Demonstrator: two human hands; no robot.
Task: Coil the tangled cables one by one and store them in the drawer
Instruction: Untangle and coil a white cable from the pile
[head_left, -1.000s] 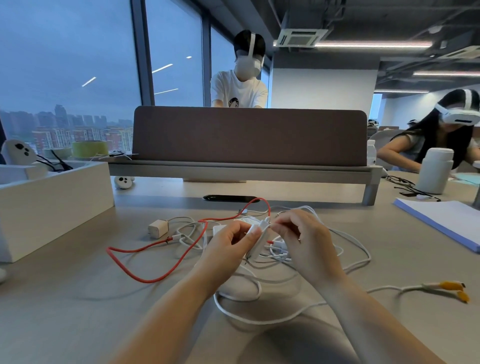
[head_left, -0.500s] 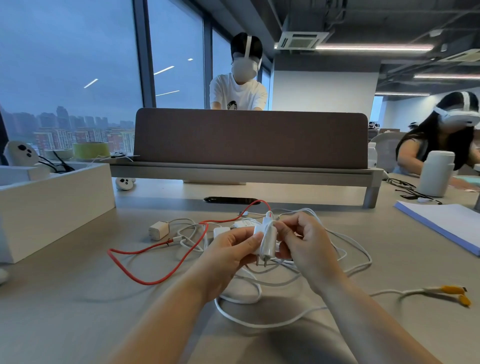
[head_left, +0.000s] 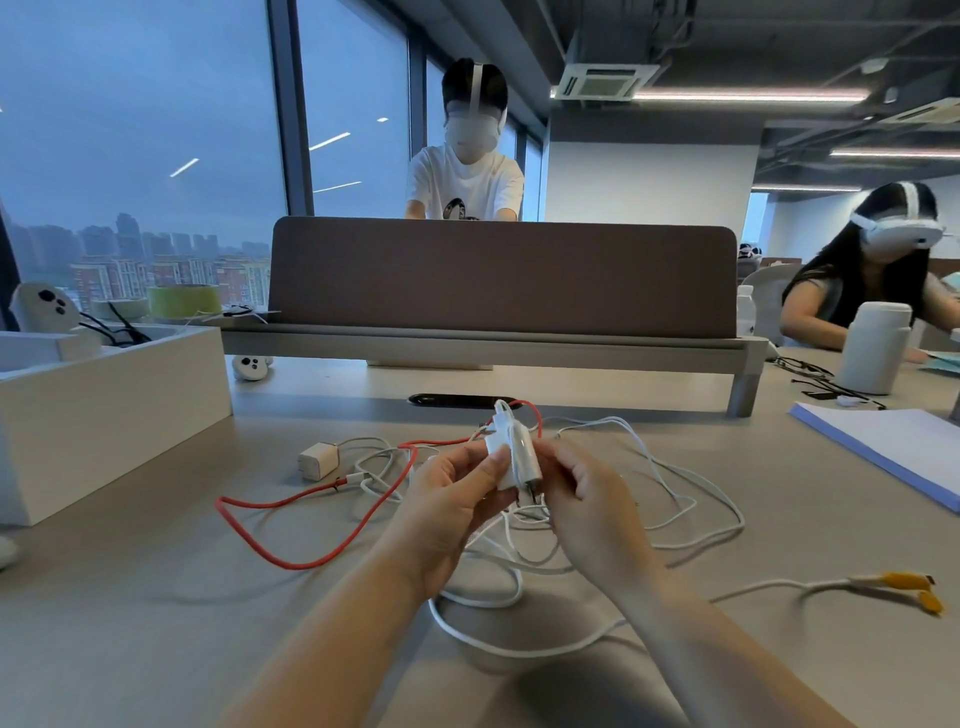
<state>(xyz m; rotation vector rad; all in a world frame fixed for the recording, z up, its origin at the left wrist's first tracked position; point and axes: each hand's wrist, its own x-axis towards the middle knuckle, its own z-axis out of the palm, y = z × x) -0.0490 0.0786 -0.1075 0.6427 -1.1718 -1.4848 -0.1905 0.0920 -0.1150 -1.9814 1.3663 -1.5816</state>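
Observation:
A white charger plug (head_left: 514, 453) is held up above the desk, prongs pointing down toward me. My left hand (head_left: 454, 499) pinches it from the left with thumb and fingers. My right hand (head_left: 584, 499) grips its right side and lower end. Below them lies a tangle of white cables (head_left: 649, 499) on the grey desk. A red cable (head_left: 311, 540) loops out to the left. A small white cube adapter (head_left: 318, 460) lies at the left of the tangle. One white cable ends in yellow connectors (head_left: 906, 587) at the right.
A white open box (head_left: 104, 410) stands at the left with a controller and black cables inside. A brown divider panel (head_left: 504, 275) crosses the back of the desk. A white-and-blue paper stack (head_left: 893, 447) lies at the right. Two people with headsets sit beyond.
Both hands have lifted the white plug out of the tangle and raised it higher, turning it so its prongs face down. The cables on the desk shifted slightly.

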